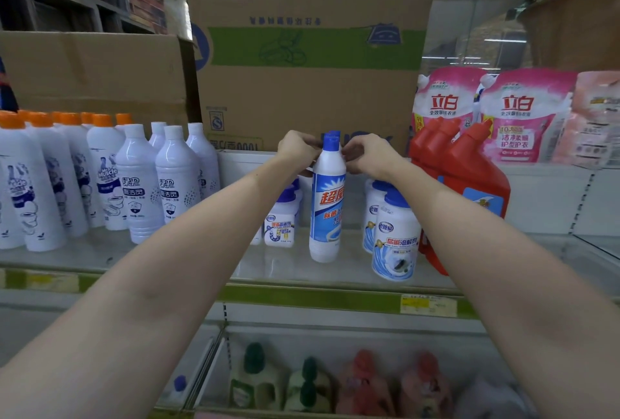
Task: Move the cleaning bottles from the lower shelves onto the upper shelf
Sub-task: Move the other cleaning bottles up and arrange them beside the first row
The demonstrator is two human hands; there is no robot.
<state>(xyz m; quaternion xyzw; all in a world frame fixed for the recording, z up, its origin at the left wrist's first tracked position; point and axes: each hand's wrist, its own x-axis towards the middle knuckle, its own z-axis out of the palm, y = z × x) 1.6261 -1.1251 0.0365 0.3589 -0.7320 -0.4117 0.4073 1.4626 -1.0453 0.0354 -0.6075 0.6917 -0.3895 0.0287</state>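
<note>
A tall white bottle with a blue cap and blue label (327, 203) stands upright on the upper shelf (302, 271), near its middle. My left hand (297, 148) pinches its neck from the left and my right hand (364, 155) pinches it from the right, just below the cap. A second blue cap shows right behind the first. On the lower shelf, green-capped bottles (255, 381) and pink-capped bottles (364, 385) stand in a row, blurred.
White bottles with orange or white caps (141, 183) fill the shelf's left. Short blue-lidded jars (396, 237) and red bottles (469, 183) stand to the right, pink pouches (523, 116) behind. A large cardboard box (308, 59) closes the back.
</note>
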